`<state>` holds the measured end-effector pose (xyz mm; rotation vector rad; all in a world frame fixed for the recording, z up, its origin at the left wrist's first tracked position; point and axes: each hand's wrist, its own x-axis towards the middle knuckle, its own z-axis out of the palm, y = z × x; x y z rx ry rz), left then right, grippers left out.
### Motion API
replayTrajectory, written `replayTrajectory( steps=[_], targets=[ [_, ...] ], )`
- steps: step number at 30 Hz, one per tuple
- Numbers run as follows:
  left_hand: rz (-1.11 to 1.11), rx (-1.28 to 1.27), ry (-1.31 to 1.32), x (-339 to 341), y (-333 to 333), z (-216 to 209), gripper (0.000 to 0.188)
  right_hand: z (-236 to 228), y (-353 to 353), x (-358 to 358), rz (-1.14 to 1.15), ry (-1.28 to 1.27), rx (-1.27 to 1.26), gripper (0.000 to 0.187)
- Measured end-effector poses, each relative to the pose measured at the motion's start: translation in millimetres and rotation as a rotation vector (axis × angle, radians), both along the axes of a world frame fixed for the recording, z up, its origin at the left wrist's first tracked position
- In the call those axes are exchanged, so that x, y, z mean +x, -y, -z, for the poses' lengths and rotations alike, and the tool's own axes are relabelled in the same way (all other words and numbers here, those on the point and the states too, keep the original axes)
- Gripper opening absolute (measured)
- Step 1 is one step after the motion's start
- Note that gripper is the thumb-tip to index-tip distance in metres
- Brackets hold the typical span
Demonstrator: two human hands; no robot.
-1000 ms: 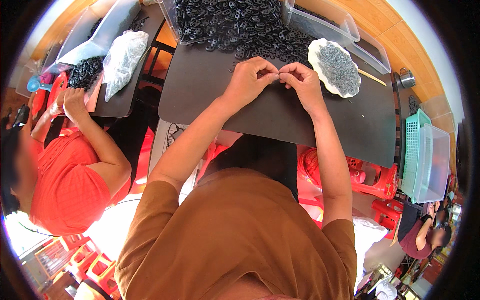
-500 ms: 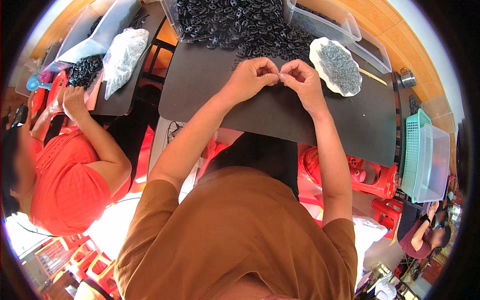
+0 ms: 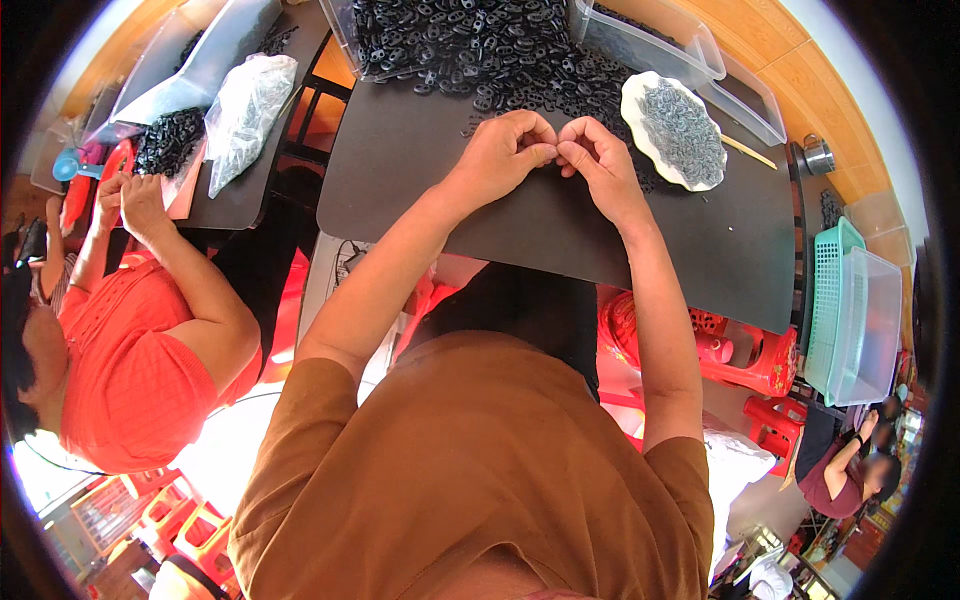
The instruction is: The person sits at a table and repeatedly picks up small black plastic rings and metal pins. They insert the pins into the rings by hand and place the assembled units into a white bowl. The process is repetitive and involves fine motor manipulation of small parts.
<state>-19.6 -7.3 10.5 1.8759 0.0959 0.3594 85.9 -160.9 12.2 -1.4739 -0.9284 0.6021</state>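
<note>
Black pieces (image 3: 470, 50) lie just beyond the hands (image 3: 498, 160).

I hold my left grip (image 3: 503, 155) and right grip (image 3: 606, 168) pinched close together over the dark counter (image 3: 735, 255), near black pieces (image 3: 480, 50) and a scalloped dish (image 3: 632, 108) of grey bits (image 3: 682, 132)

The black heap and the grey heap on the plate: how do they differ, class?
The black heap has larger pieces; the grey heap has finer ones. The black heap spreads loosely over the dark table, while the grey heap lies in a scalloped white plate. The black heap covers more area than the grey heap. Both are jumbles of many pieces.
</note>
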Motion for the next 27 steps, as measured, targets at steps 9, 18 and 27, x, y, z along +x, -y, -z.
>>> replayTrajectory(
  steps=[9,18,27],
  targets=[
    [0.171,-0.292,-0.022,4.5,-8.0,12.9,0.009,-4.0,3.7,2.0,-0.078,-0.123,-0.007,0.012],
    [0.119,-0.301,-0.021,2.9,-7.4,11.4,0.009,-2.6,2.8,0.4,-0.018,-0.059,-0.021,0.013],
    [0.187,-0.396,-0.061,2.4,-7.8,8.6,0.010,-5.1,4.5,2.4,-0.106,-0.186,-0.047,0.016]
  ],
)
